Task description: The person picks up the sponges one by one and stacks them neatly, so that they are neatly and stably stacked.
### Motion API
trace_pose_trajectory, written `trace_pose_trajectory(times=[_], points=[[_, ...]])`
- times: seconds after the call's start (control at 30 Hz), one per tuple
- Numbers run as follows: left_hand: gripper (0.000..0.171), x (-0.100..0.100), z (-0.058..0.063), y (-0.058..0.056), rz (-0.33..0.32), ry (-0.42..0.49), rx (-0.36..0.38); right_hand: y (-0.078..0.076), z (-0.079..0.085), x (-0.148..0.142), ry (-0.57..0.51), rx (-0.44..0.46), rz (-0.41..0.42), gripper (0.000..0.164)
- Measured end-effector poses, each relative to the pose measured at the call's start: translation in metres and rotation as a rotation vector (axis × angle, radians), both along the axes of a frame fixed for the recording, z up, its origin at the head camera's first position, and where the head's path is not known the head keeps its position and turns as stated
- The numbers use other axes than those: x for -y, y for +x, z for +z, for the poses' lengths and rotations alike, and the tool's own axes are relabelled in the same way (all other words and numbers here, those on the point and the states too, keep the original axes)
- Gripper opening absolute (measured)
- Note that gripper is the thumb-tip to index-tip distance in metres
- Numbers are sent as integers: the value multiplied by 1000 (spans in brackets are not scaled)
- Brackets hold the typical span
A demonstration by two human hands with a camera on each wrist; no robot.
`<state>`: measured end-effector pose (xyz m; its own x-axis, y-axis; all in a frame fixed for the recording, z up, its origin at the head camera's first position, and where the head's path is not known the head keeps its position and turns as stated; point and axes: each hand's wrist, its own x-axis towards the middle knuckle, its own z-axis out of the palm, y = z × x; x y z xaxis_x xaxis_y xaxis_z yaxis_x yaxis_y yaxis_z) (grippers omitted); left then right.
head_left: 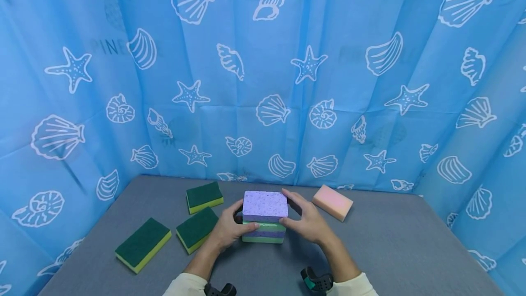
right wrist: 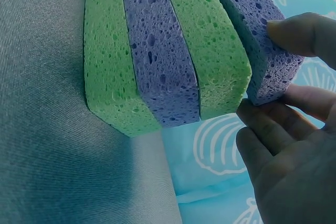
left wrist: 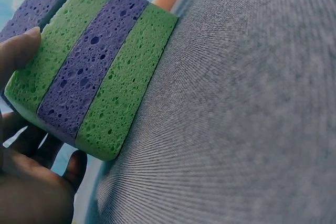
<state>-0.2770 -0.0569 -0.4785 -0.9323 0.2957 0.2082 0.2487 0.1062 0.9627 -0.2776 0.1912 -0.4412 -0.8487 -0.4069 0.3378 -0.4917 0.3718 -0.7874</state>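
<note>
A stack of sponges stands in the middle of the table: a green sponge (right wrist: 107, 51) at the bottom, a purple sponge (right wrist: 160, 61) over it, then another green sponge (right wrist: 210, 51). On top, a second purple sponge (head_left: 265, 203) is slightly raised at one edge, with a narrow gap beneath. My right hand (head_left: 307, 218) pinches this top sponge at its right end, thumb on the front face and fingers behind. From the left, my left hand (head_left: 228, 225) holds the upper green sponge, its thumb (left wrist: 23, 51) on the front; some fingertips are hidden.
Left of the stack lie three green-and-yellow scrub sponges, one at the back (head_left: 204, 197), one nearer (head_left: 198, 228) and one at the far left (head_left: 144, 244). A pink-orange sponge (head_left: 333, 202) lies at back right. A blue shell-patterned curtain (head_left: 255, 81) encloses the grey table (head_left: 394, 250).
</note>
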Motion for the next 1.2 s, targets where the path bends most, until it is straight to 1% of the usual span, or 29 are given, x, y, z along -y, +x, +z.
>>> trace_pose_trajectory(times=[0.03,0.1,0.23,0.4,0.6,0.9,0.97,1.03,1.2], points=[[77,0,-4,-2,1,0,6,0,-1,0,3,3,-1,70],[79,1,-7,-4,-3,9,8,0,-2,0,5,7,-4,69],[82,2,-9,-5,-8,16,13,0,-3,0,13,18,-10,70],[81,3,-12,-7,-6,-6,2,0,-3,0,30,22,-21,71],[82,4,-12,-6,-19,5,9,-1,-6,0,53,16,-22,71],[85,4,-12,-5,-13,-1,-1,-2,-6,-1,52,23,-6,70],[85,4,-12,-5,-10,-7,2,-1,-4,0,50,33,-14,70],[85,4,-12,-5,-6,-10,3,4,4,3,53,41,-21,69],[84,4,-12,-5,4,-19,-5,5,6,2,61,43,-27,69]])
